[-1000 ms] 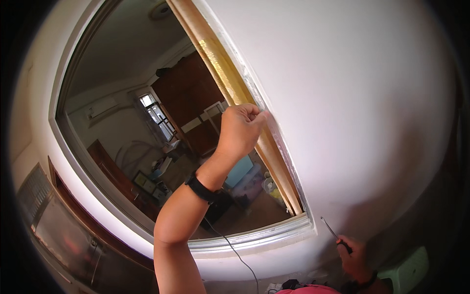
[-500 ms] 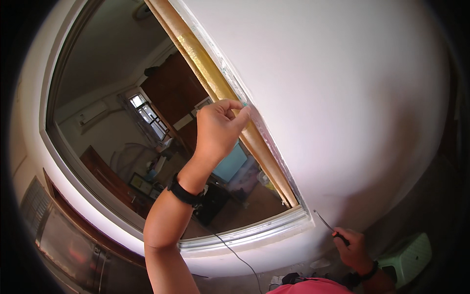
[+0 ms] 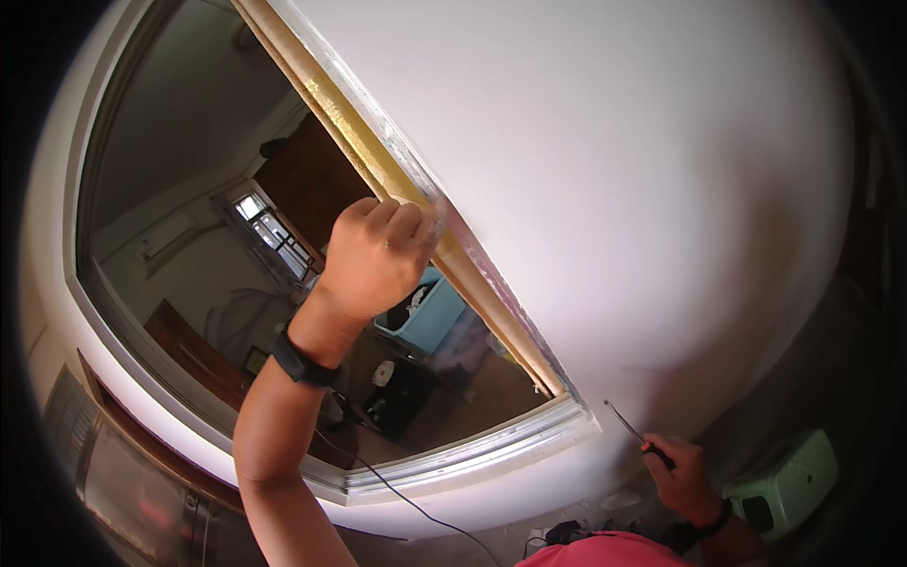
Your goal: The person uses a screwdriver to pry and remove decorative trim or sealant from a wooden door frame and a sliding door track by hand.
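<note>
While the right hand [image 3: 684, 482] clamps a screwdriver [image 3: 658, 455], the left hand [image 3: 376, 260], curled, contents unclear, seemingly works the window frame [image 3: 472, 452]. Steadiness is needed next

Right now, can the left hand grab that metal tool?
Probably not without moving: the left hand is up by the window's edge, while the right hand has the metal tool in its grip.

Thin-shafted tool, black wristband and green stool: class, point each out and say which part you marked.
Thin-shafted tool [image 3: 625, 422]: head view, middle of the metal shaft.
Black wristband [image 3: 299, 364]: head view, the band's outer face.
Green stool [image 3: 795, 480]: head view, its patterned surface.
</note>
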The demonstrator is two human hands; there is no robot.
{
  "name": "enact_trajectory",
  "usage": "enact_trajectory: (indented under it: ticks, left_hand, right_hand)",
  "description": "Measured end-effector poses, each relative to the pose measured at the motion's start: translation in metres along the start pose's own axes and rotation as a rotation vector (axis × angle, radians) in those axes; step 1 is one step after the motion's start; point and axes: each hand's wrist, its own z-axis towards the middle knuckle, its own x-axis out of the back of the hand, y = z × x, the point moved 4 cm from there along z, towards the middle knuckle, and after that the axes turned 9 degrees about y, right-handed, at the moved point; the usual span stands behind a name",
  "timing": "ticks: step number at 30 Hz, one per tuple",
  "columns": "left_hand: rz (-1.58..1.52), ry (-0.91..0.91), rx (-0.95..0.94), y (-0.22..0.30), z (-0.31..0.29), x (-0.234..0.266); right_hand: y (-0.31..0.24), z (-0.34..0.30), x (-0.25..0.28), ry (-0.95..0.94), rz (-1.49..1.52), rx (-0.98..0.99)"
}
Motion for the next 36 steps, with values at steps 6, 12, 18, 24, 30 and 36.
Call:
enact_trajectory:
  ticks: [6,12,18,24,30,36]
  left_hand:
    - [0.136,-0.020,-0.191,-0.004,0.002,0.000]
    - [-0.018,-0.072,-0.306,-0.009,-0.007,-0.017]
    - [-0.112,-0.151,-0.342,-0.021,-0.010,-0.018]
    - [0.085,0.007,-0.429,-0.019,-0.006,-0.018]
    - [-0.045,0.062,-0.398,-0.027,-0.015,-0.007]
    - [-0.149,0.005,-0.321,-0.029,-0.009,-0.003]
  right_hand:
    - [0.007,0.000,-0.001,-0.020,-0.040,-0.010]
    - [0.016,0.003,-0.007,0.042,0.038,-0.032]
    - [0.025,-0.001,-0.005,0.041,0.053,-0.076]
    - [0.022,0.003,-0.007,0.053,0.058,-0.117]
    - [0.015,0.008,-0.007,0.060,0.051,-0.162]
    - [0.005,0.010,-0.011,0.092,-0.001,-0.070]
